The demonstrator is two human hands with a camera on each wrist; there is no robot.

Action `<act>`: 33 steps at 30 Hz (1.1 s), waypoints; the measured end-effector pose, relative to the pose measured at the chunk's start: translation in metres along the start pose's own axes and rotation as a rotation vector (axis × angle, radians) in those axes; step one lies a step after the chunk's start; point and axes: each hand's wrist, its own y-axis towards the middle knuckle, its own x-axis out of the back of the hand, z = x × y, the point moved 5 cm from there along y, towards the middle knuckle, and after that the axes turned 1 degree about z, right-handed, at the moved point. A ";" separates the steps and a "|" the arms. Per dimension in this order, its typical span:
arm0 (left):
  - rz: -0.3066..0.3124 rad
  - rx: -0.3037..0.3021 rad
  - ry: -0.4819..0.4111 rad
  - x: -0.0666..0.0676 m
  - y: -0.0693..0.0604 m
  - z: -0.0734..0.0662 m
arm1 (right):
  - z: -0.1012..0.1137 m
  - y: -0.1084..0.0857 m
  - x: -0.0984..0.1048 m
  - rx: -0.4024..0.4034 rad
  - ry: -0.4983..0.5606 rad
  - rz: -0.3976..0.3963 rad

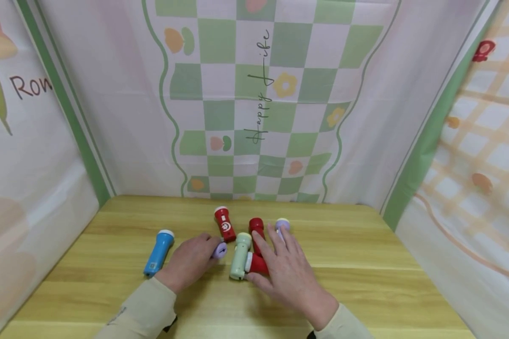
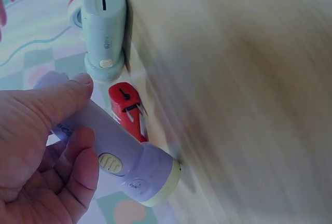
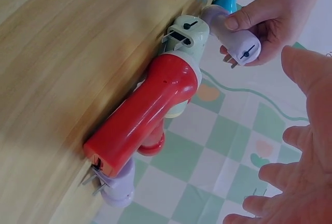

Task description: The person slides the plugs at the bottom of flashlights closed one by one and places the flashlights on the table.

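My left hand [image 1: 192,262] pinches a purple flashlight [image 2: 112,135] between thumb and curled fingers; its cream-rimmed head is close to the wooden surface. With fingers spread, my right hand [image 3: 308,136] is over the right part of a group of flashlights and holds nothing. That group has a green flashlight [image 1: 240,258], a red one [image 3: 150,111] lying against it, another red one [image 1: 256,227] behind, and a purple one [image 3: 120,186] partly hidden by my fingers in the head view. Metal prongs stick out of the ends of several.
A blue flashlight [image 1: 159,253] lies on the wooden table [image 1: 343,226] left of my left hand. Another red flashlight [image 1: 224,222] lies behind the group, near the purple one in my left hand. Printed curtains [image 1: 131,117] stand around the table's back and sides.
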 end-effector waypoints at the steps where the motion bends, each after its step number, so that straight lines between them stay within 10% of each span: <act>1: -0.001 -0.001 0.001 0.000 0.000 0.000 | 0.000 0.000 0.000 0.002 0.001 -0.003; 33: -0.031 -0.096 -0.186 0.035 0.004 -0.022 | 0.006 0.006 0.013 0.031 0.103 -0.073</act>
